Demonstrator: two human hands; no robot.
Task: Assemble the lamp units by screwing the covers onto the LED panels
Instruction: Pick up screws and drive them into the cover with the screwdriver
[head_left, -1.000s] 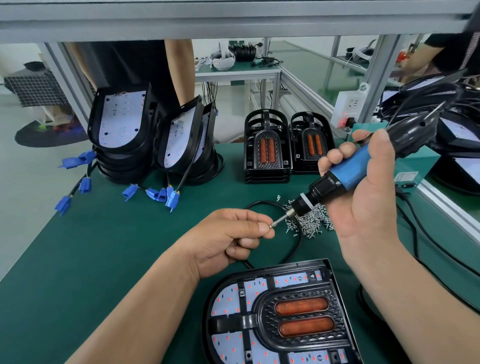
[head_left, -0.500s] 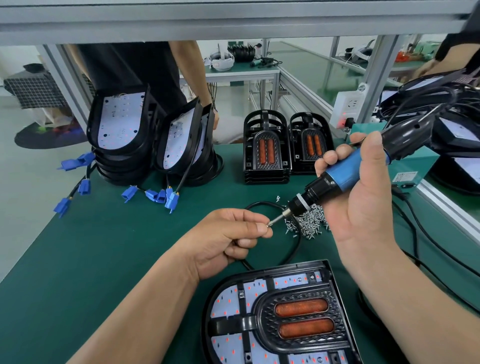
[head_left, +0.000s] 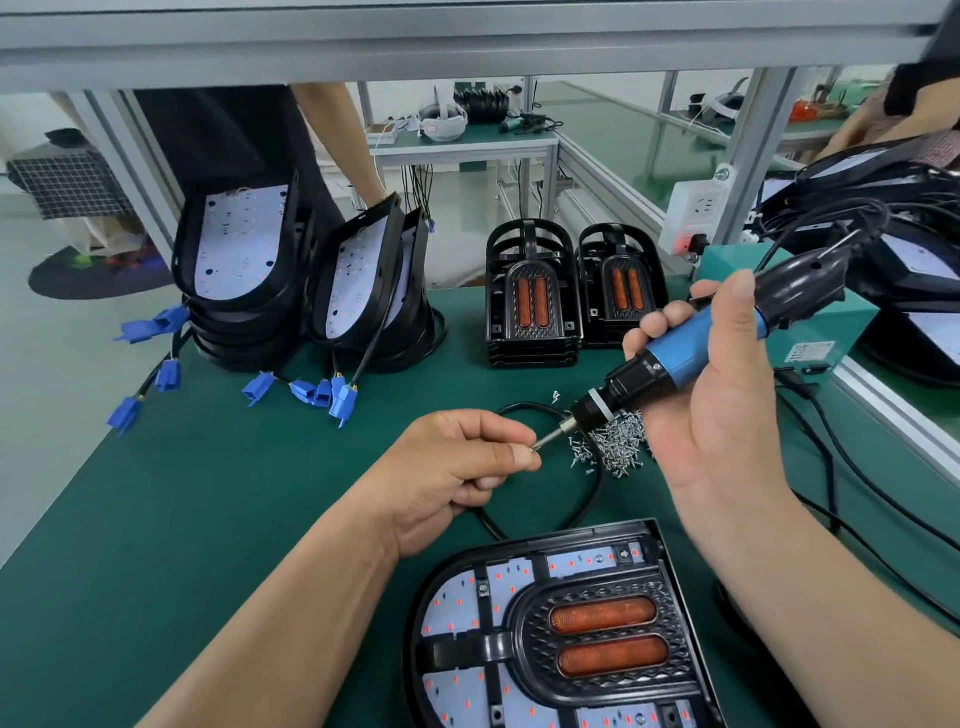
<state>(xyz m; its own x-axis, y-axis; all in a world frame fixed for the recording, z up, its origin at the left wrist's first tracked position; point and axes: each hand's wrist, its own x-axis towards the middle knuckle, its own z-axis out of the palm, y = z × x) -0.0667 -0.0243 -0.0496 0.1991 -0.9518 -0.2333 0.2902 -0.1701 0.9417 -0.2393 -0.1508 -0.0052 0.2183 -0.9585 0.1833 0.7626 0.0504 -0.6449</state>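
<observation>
Lamp (head_left: 563, 636) lies flat at the bench's (head_left: 208, 519) near edge, btwn the forearms, long axis L-R w/ rounded end left, cover (head_left: 602, 597) seated on LED panel (head_left: 457, 605); open bench to its left, cables (head_left: 834, 470) and a rail (head_left: 893, 410) crowd the right. Right grip (head_left: 719, 415) is wrapped round the driver (head_left: 680, 348), its axis slanting from upper right down-left. The bit points at the left grip (head_left: 447, 473), which pinches a screw (head_left: 533, 449) (tiny, barely visible) at the tip, screw pile (head_left: 618, 447) just beyond.
</observation>
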